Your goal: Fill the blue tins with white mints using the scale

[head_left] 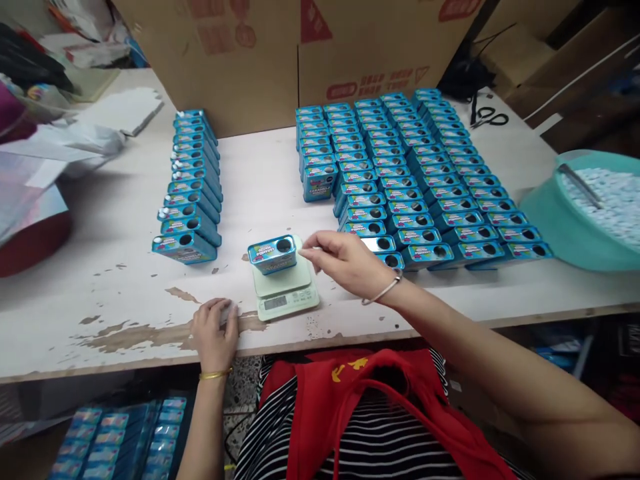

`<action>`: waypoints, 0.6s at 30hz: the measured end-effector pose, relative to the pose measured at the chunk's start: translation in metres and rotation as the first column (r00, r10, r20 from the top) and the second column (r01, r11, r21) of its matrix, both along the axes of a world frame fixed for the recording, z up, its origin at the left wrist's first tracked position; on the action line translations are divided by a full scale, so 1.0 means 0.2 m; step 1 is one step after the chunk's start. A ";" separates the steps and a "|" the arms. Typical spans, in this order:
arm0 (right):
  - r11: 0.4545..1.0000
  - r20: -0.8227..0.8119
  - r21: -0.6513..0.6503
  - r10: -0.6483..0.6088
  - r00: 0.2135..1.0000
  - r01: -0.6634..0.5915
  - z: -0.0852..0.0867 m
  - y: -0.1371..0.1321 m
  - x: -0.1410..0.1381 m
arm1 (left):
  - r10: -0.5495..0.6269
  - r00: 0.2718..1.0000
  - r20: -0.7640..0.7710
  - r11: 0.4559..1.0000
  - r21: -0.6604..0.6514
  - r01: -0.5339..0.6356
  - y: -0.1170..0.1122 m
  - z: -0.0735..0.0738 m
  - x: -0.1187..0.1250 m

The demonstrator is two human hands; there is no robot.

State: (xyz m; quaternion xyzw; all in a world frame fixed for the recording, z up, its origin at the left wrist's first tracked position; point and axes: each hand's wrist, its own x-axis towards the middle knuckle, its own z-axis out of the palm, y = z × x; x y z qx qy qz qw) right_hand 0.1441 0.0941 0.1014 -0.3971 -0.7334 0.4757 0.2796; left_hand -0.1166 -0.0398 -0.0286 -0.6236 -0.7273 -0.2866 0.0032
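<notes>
A blue tin (273, 255) with a round dark hole in its top stands on a pale green digital scale (287, 300). My right hand (347, 263) is at the tin's right side, fingers pinched together near its upper corner. A tiny pale spot shows at those fingertips, too small to name. On the table's front edge, left of the scale, rests my left hand (216, 330), fingers curled inward. Something greyish shows between its thumb and fingers, mostly hidden.
A column of blue tins (187, 193) with small white bits at their holes stands on the left. Several rows of tins (415, 187) fill the right. A turquoise bowl (545, 200) of small white pieces, black scissors (490, 119) and a big cardboard box (260, 87) surround them.
</notes>
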 end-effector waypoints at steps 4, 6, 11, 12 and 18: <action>0.959 0.249 0.241 0.086 0.965 -0.147 0.08 0.13 -0.14 | -0.007 1.000 0.001 1.000 0.019 0.007 0.00 0.00 -0.01; 0.934 0.380 0.273 0.116 0.918 -0.231 0.09 0.16 -0.19 | -0.003 1.000 0.003 1.000 0.025 0.003 0.00 -0.01 -0.01; 0.908 0.517 0.291 0.117 0.848 -0.303 0.10 0.18 -0.25 | -0.002 1.000 0.003 0.999 0.037 0.002 0.00 -0.02 -0.02; 0.904 0.513 0.302 0.114 0.851 -0.303 0.10 0.18 -0.25 | -0.004 1.000 0.005 0.999 0.039 0.004 -0.01 -0.02 -0.02; 0.907 0.440 0.325 0.108 0.892 -0.269 0.07 0.20 -0.30 | -0.011 1.000 0.002 0.999 0.049 0.011 0.00 -0.02 -0.01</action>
